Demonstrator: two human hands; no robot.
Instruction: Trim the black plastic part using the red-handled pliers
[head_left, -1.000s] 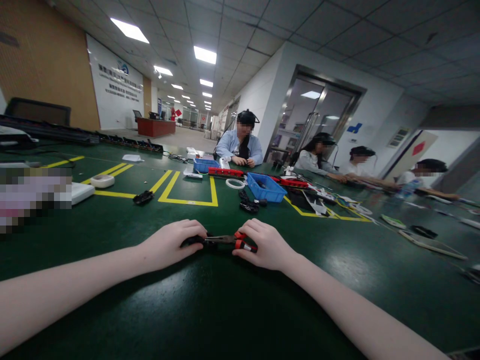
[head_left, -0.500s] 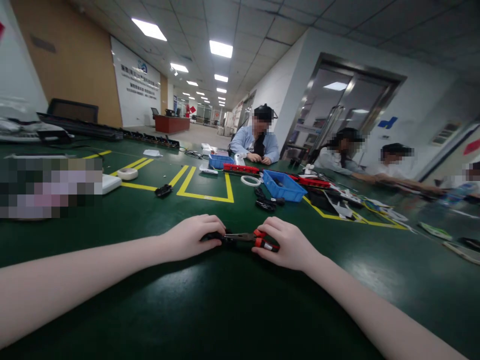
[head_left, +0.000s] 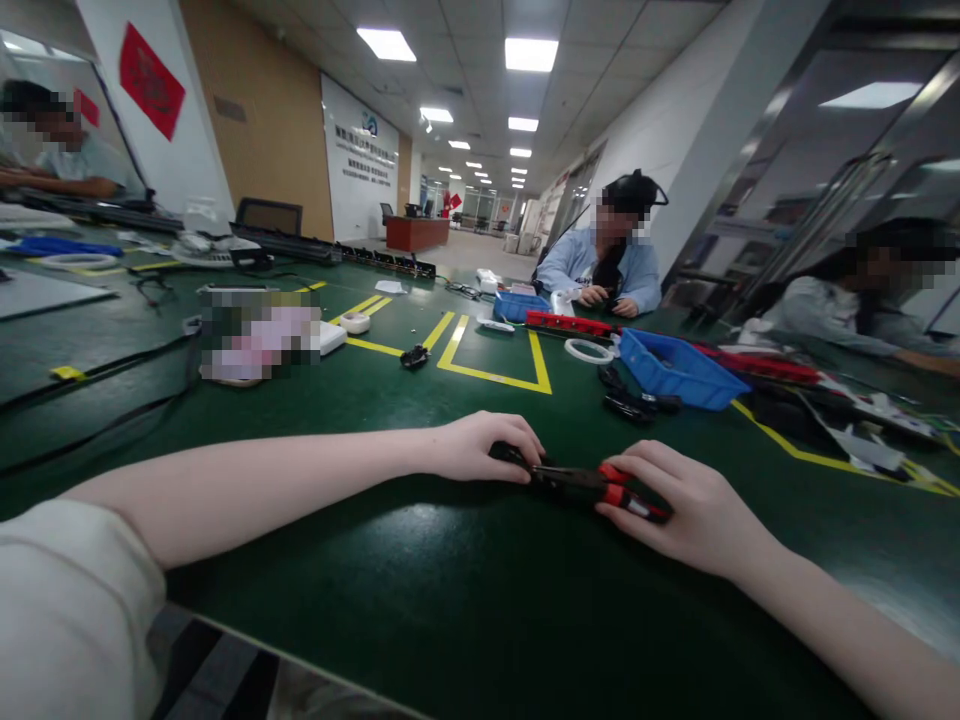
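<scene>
My right hand (head_left: 675, 500) is closed round the red and black handles of a pair of long-nose pliers (head_left: 585, 482), held low over the green table (head_left: 450, 620). The jaws point left, and their tips meet a small black part (head_left: 511, 455). Pinching that part between thumb and fingers is my left hand (head_left: 487, 448); much of it is hidden by the fingers, so its kind does not show. Whether the jaws grip the part or only touch it, I cannot make out.
Beyond my hands lie a blue bin (head_left: 675, 370), black cable pieces (head_left: 630, 400), a white ring (head_left: 589, 350), a roll of tape (head_left: 355, 322) and a small black piece (head_left: 414, 357). Yellow tape (head_left: 495, 378) marks the table. A person (head_left: 600, 260) sits across; others sit at both sides.
My view has swung left, so the scene sits farther right and a person at the far left shows. Both hands keep their hold on the pliers and the black part.
</scene>
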